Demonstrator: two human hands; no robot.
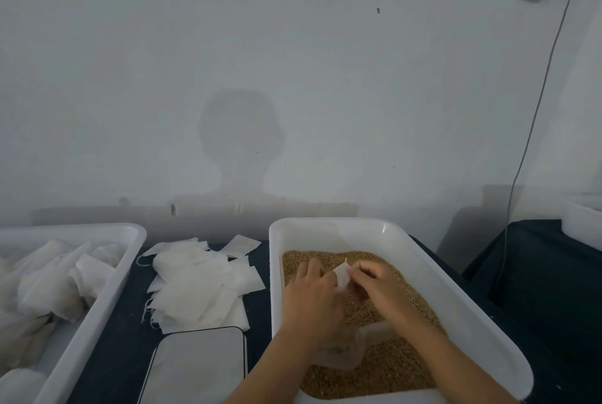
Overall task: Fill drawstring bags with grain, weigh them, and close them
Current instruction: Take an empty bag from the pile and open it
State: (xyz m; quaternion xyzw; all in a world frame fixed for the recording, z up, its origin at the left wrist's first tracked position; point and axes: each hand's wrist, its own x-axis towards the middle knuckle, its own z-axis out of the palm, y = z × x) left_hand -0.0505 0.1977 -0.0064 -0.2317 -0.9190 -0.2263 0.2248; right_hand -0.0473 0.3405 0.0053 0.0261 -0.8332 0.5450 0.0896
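Right now both hands work over the white tub (456,280) of brown grain (384,368) on the dark tabletop (123,348). Between them is a small white drawstring bag (342,276), held just above the grain. The left hand (309,296) has its fingers curled onto the bag's left side, and the right hand (379,283) pinches its right edge with curled fingers. A clear plastic scoop (351,348) lies in the grain under the left wrist. Left of the tub sits a loose pile of empty bags (198,286), with a flat scale (198,368) in front of it. Farther left, another white tub (97,309) holds bags.
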